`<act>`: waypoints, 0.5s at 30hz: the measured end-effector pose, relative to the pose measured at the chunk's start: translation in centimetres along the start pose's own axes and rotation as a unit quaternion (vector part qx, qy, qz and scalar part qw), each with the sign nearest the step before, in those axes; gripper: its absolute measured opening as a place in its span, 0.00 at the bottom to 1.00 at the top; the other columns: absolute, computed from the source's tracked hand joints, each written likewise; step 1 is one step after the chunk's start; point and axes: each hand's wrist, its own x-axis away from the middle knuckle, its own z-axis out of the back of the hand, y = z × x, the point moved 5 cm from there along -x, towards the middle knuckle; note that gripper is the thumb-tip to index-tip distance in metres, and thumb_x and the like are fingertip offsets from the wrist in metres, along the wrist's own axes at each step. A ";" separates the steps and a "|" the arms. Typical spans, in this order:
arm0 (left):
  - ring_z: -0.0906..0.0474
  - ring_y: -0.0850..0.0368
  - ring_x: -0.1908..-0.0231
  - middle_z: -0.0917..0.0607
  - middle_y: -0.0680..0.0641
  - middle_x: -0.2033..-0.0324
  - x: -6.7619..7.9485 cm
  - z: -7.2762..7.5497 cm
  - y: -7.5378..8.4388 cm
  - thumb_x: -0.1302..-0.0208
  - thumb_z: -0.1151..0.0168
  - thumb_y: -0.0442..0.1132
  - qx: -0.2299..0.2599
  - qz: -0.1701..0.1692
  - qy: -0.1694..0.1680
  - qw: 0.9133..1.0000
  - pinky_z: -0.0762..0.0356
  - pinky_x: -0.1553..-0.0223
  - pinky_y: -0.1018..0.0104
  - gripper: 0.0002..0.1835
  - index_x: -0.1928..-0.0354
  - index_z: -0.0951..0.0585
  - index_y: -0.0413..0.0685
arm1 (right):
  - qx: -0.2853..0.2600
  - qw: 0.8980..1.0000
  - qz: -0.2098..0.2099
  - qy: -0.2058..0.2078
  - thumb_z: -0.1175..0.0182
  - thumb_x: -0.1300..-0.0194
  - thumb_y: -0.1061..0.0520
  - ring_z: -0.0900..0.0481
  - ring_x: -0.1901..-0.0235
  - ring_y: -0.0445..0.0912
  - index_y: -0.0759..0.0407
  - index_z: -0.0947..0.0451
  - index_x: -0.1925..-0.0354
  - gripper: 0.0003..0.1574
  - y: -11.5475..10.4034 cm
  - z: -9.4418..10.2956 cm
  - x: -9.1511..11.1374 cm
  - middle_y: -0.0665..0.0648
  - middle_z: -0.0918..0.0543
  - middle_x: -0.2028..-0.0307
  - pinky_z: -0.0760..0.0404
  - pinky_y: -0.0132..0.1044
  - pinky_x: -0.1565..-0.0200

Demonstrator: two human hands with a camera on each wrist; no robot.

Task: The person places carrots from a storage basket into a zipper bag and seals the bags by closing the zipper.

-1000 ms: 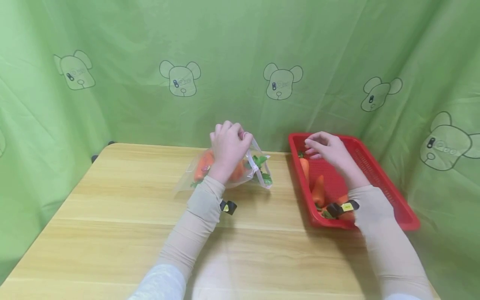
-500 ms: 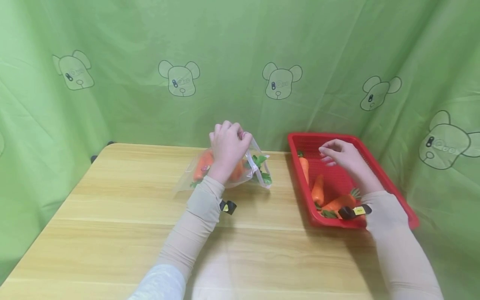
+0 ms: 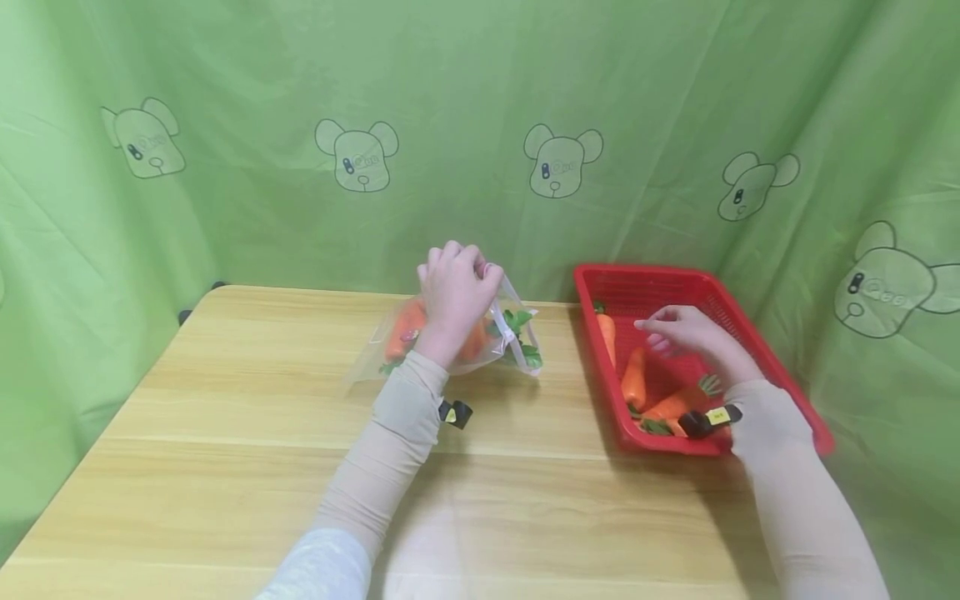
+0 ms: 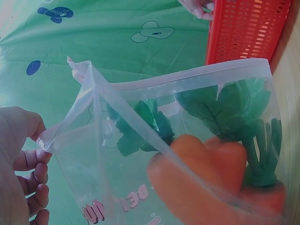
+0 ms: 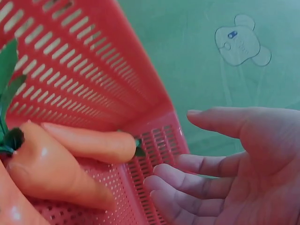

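Note:
My left hand (image 3: 456, 292) pinches the rim of a clear zip bag (image 4: 75, 164) between thumb and forefinger, and the bag's mouth gapes. Inside the bag lie several orange carrots (image 4: 197, 173) with green leaves (image 4: 220, 108). Over the red basket (image 3: 592, 358) hovers my right hand (image 5: 234, 173), its fingers loosely bent and apart, holding nothing. Below that hand, one carrot (image 3: 634, 379) leans near the basket's left wall. Another carrot (image 5: 93, 143) lies at the far left corner, and a third carrot (image 3: 675, 403) with a green top is at the near end, partly hidden by the wrist strap.
The basket stands on the right side of a wooden table (image 3: 247, 475), with slotted walls. A green curtain (image 3: 465, 100) with printed bear heads hangs behind and at both sides. Black camera straps (image 3: 456, 413) sit at the wrists.
My right hand has moved rightward and then down toward the basket's inside, uncovering more of the carrots at its near end. The left hand and bag have stayed in place.

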 end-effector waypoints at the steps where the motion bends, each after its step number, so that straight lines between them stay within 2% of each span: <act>1: 0.35 0.55 0.62 0.26 0.54 0.70 0.0 0.0 0.0 0.43 0.43 0.47 0.000 0.000 0.000 1.000 0.39 0.58 0.60 0.10 0.78 0.28 0.55 | 0.006 1.000 -0.002 -0.002 0.43 0.32 0.43 0.16 0.67 0.42 0.74 0.36 0.44 0.37 0.2 0.0 -0.1 0.50 0.18 0.70 0.16 0.43 0.57; 6: 0.35 0.55 0.62 0.26 0.54 0.70 0.0 0.0 -0.1 0.43 0.43 0.48 0.001 -0.001 0.002 1.000 0.39 0.58 0.60 0.11 0.78 0.28 0.55 | 0.055 0.998 -0.016 -0.012 0.43 0.33 0.41 0.18 0.68 0.44 0.73 0.32 0.47 0.36 1.0 -0.2 -0.8 0.54 0.18 0.71 0.17 0.42 0.58; 8: 0.35 0.55 0.62 0.26 0.54 0.70 0.0 0.0 -0.2 0.43 0.43 0.48 0.002 -0.002 0.002 1.000 0.39 0.58 0.60 0.11 0.79 0.28 0.55 | 0.077 0.996 -0.027 -0.018 0.42 0.34 0.40 0.20 0.70 0.43 0.70 0.29 0.53 0.34 1.3 -0.3 -1.0 0.53 0.19 0.74 0.18 0.40 0.61; 12: 0.35 0.55 0.63 0.26 0.54 0.71 0.0 0.0 -0.2 0.43 0.43 0.48 0.003 -0.003 0.004 1.000 0.39 0.58 0.60 0.11 0.79 0.28 0.55 | 0.117 0.991 -0.054 -0.035 0.41 0.37 0.36 0.25 0.77 0.43 0.61 0.27 0.71 0.29 2.0 -0.6 -1.3 0.50 0.24 0.82 0.23 0.38 0.68; 15: 0.35 0.55 0.63 0.26 0.54 0.71 0.0 0.0 -0.2 0.43 0.43 0.48 0.003 -0.003 0.005 1.000 0.39 0.58 0.60 0.11 0.79 0.28 0.55 | 0.126 0.989 -0.061 -0.047 0.41 0.38 0.36 0.26 0.78 0.44 0.59 0.28 0.76 0.28 2.5 -0.9 -1.3 0.51 0.25 0.83 0.24 0.39 0.69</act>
